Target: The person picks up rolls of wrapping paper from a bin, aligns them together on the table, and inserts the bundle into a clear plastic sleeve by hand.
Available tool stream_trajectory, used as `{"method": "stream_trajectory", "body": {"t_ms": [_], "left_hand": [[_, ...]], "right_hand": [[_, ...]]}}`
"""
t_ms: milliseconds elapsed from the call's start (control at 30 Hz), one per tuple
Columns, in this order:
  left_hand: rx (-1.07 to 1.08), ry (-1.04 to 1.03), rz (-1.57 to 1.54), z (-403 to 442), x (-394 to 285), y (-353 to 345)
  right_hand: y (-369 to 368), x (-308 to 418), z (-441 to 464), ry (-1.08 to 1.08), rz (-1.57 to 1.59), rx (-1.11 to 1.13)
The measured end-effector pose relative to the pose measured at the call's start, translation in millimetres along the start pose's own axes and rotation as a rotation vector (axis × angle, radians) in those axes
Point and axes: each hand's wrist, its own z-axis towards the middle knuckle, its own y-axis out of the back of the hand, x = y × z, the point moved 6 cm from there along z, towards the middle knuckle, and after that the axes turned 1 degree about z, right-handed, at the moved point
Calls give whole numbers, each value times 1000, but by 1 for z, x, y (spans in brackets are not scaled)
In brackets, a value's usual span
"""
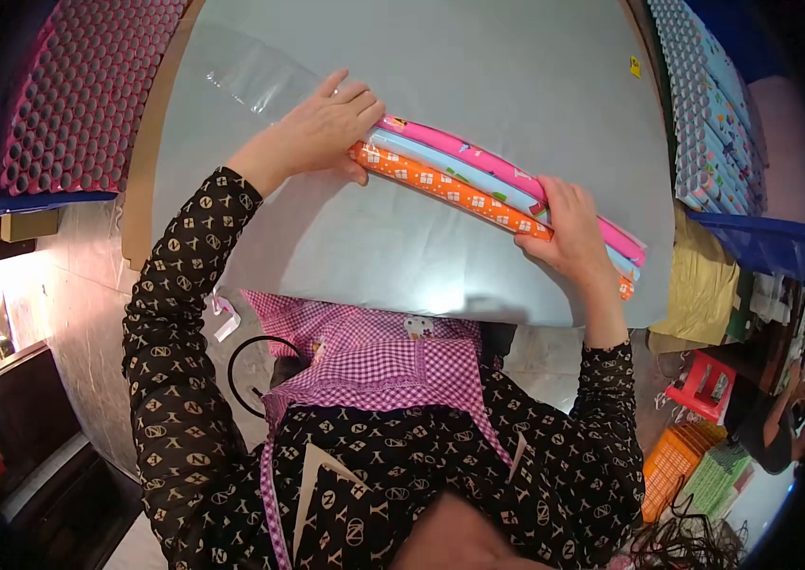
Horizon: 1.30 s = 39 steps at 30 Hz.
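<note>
closest in, bottom of the frame, a purple-and-white checked apron (393,370) over a black patterned top (378,465). up to the centre, and there's the bundle of rolls (464,174), slanting down to the right over the grey table (345,247): orange roll (450,193) nearest, light blue between, pink roll (478,157) farthest, side by side. right of centre, the right hand (570,228) has them, fingers curled over, thumb at the near edge, a firm wrap! left of centre, the left hand (326,128) clasps the other end, fingers bent across, thumb below. beyond it, clear plastic film (260,81) stretches toward the upper left. farther out, pink tubes (89,95) stacked upper left, blue patterned tubes (706,104) upper right.
</note>
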Motion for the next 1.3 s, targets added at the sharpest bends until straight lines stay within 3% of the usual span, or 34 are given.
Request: {"method": "stream_trajectory", "body": {"t_ms": [233,433,567,667,733,867,933,1300], "left_hand": [[-165,-59,-21,0,-11,0],[-114,41,-103,3,-15,-7],[-189,75,-44,-9,-15,-9],[-329,142,-80,-26,-7,-2],[-462,338,-222,-50,31,-7],[-471,525,-262,-91,102,-32],[-171,646,4,-99,112,-47],[-78,782,182,-133,51,-20]], "right_hand": [[2,3,0,19,6,-39],[-1,1,0,3,25,-49],[4,9,0,-3,44,-46],[6,7,-2,-66,36,-1],[4,3,-5,-63,33,-4],[6,8,-7,-63,34,-14],[6,8,-9,-69,14,-14],[11,-2,-16,-110,60,14]]}}
